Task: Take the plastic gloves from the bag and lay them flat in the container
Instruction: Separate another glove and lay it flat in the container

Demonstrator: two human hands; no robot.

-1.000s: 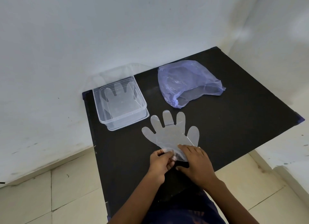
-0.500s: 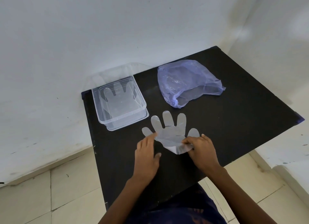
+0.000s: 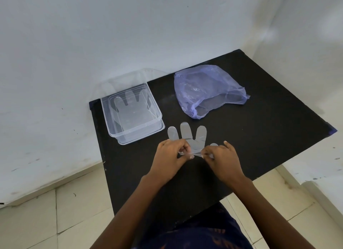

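A clear plastic glove [image 3: 193, 137] lies on the black table, its fingers pointing away from me. My left hand [image 3: 171, 155] and my right hand [image 3: 221, 155] each pinch the glove's cuff edge, one at each side, and the cuff is lifted a little between them. The clear rectangular container [image 3: 157, 117] stands at the table's back left with another clear glove [image 3: 130, 107] lying flat inside. A crumpled blue plastic bag [image 3: 207, 90] lies behind the glove, its mouth facing me.
The black table [image 3: 269, 137] sits in a corner against white walls. Its left and near edges drop to a tiled floor [image 3: 65, 221]. The container rests on what looks like its clear lid.
Both hands slid forward along the glove, then closed on its cuff. Half a second ago the left hand lay flat on the glove; now it pinches the edge.
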